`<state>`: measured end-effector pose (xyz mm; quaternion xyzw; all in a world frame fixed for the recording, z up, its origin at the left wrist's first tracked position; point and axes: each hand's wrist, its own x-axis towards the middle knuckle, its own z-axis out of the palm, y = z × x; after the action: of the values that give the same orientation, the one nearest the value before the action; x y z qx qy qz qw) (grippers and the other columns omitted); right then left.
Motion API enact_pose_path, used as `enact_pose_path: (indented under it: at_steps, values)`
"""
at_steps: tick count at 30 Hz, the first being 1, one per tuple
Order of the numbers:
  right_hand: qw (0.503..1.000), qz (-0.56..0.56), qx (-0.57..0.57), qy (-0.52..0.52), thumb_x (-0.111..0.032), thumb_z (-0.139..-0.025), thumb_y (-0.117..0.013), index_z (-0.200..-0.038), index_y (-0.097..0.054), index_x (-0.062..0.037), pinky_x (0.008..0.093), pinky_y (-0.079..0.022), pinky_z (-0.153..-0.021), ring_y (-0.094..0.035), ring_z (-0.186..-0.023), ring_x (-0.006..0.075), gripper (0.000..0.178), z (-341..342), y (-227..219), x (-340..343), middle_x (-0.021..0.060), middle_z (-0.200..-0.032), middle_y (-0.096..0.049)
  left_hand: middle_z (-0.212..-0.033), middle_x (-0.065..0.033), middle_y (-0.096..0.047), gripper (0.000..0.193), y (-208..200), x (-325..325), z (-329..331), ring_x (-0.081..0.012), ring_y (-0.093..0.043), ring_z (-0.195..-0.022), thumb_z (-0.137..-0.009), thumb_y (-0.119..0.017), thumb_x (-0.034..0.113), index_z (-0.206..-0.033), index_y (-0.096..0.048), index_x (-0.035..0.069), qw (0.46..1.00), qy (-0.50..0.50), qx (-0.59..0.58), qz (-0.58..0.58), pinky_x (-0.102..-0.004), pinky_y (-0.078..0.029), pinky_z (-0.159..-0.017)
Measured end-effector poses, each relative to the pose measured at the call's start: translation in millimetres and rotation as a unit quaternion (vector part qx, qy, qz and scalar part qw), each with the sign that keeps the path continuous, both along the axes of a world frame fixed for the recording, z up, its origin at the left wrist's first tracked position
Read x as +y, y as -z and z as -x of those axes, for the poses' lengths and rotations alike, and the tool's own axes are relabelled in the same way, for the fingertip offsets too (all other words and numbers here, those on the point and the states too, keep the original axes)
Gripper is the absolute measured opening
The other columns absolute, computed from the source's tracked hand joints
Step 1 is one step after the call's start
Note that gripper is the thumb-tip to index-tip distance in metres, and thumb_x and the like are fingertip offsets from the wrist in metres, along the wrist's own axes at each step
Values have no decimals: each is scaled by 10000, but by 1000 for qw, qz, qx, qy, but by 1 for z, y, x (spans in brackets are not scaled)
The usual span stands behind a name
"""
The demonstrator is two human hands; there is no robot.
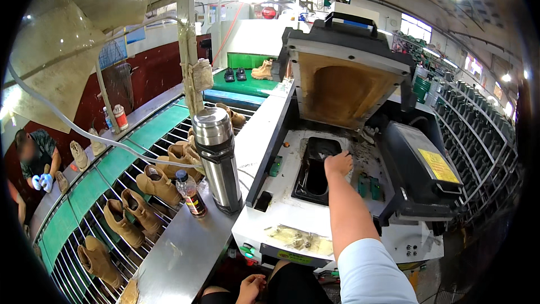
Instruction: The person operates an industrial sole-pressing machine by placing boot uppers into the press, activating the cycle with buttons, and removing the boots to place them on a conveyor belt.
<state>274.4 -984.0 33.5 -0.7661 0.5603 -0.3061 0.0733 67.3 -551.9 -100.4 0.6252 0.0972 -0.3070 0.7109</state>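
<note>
My right arm, in a pale sleeve, reaches over the white bench of a machine (256, 228). At its end my right hand (338, 163) is closed, fingers bent, beside the right edge of a black-rimmed oblong well (318, 184). Whatever those fingers may hold is hidden. Above the well a heavy lid (346, 81) stands raised, showing a brown padded underside. Low in my lap, near my dark-clad thighs, my left hand (251, 288) is curled closed, and nothing shows in it.
Left of the machine stand a steel flask (215, 157) and a dark drink bottle (191, 194). Tan boots (121, 222) line a wire rack beside a green conveyor belt (109, 171). A second, lowered lid (422, 163) is at right. A gloved person (40, 155) works far left.
</note>
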Motion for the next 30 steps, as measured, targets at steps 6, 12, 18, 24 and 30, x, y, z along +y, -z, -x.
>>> enact_pose_path:
  at_steps: [6, 12, 18, 24, 30]
  values:
    - [992, -86, 76, -44, -282, -882, -587, -1185, -549, -20, 427, -404, -970, -500, -1150, 317, 402, -5, -7, 2, 159, -1199, -554, -780, -62, -633, 175, 61, -3, -8, -119, -569, -662, -935, -533, 124, -981, -640, -7, 996, 1, 70, 63, -243, -461, -601]
    - [989, -109, 87, -47, -314, -883, -613, -1173, -533, -26, 412, -419, -973, -485, -1192, 291, 417, 3, -13, 1, 154, -1243, -525, -772, -55, -634, 173, 62, -6, -5, -113, -567, -661, -927, -563, 144, -979, -637, -4, 996, 8, 70, 62, -241, -456, -606]
    - [990, -77, 115, -34, -199, -882, -574, -1251, -467, -14, 440, -373, -1006, -432, -1247, 308, 427, 7, -1, 3, 163, -1284, -487, -768, -44, -635, 171, 79, -1, -4, -109, -560, -638, -927, -560, 170, -950, -650, 26, 998, 7, 49, 26, -235, -458, -595]
    - [845, 237, -225, -423, -17, -699, -585, -1192, -491, -20, 446, -421, -933, -526, -1053, 387, 502, 12, -28, 130, 210, -1142, -530, -761, -40, -633, 146, 80, 3, 4, -112, -553, -608, -881, -575, 139, -937, -660, 35, 998, -25, 48, -15, -238, -462, -568]
    - [543, 115, -52, -830, -115, -730, -618, -1112, -585, -45, 443, -413, -950, -536, -1095, 337, 390, 78, -18, 295, 141, -1155, -581, -750, -40, -617, 125, 49, 18, 27, -113, -571, -656, -867, -532, 35, -929, -634, -1, 987, -153, -30, 27, -233, -462, -596]
